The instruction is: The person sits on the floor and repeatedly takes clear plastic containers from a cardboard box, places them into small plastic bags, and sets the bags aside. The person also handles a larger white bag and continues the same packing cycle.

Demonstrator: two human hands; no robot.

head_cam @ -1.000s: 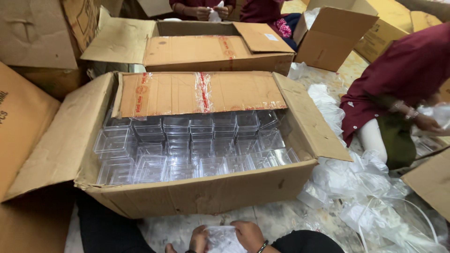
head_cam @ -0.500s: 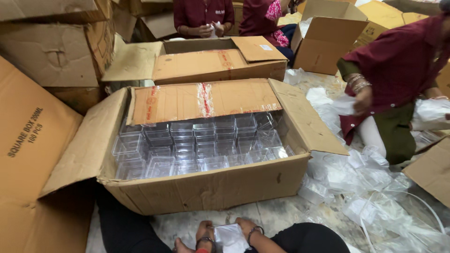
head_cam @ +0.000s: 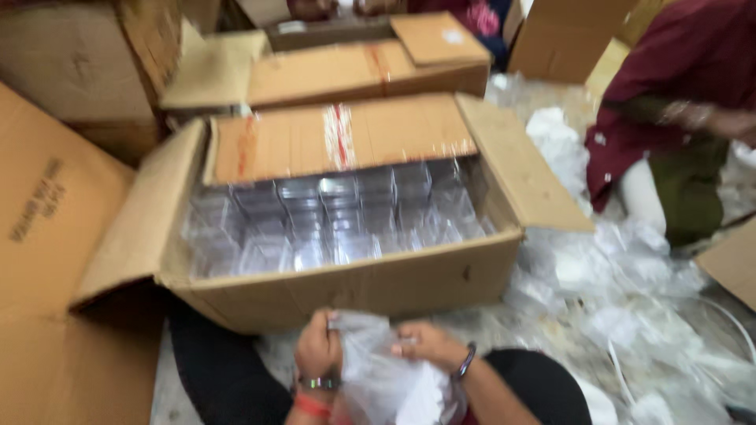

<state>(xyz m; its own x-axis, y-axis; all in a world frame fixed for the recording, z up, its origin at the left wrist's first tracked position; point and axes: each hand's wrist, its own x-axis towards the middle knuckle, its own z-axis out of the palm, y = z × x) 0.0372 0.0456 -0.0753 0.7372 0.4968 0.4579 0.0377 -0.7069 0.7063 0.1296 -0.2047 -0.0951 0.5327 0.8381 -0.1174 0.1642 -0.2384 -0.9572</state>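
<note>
Below the open cardboard box, already packed with rows of clear plastic cases, left hand and right hand pinch a clear plastic bag, fingers closed on its top edge; loose wrappers litter the floor rightward.

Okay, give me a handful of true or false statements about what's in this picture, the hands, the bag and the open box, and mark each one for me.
1. Both hands, left hand and right hand, grip a clear plastic bag. True.
2. The open cardboard box in front of the hands is filled with red cloth. False: it holds rows of clear plastic containers.
3. Loose clear plastic wrapping lies on the floor to the right of the box. True.
4. The right wrist is bare. False: it wears a dark bracelet.
5. A person in dark red clothing is at the upper right. True.
</note>
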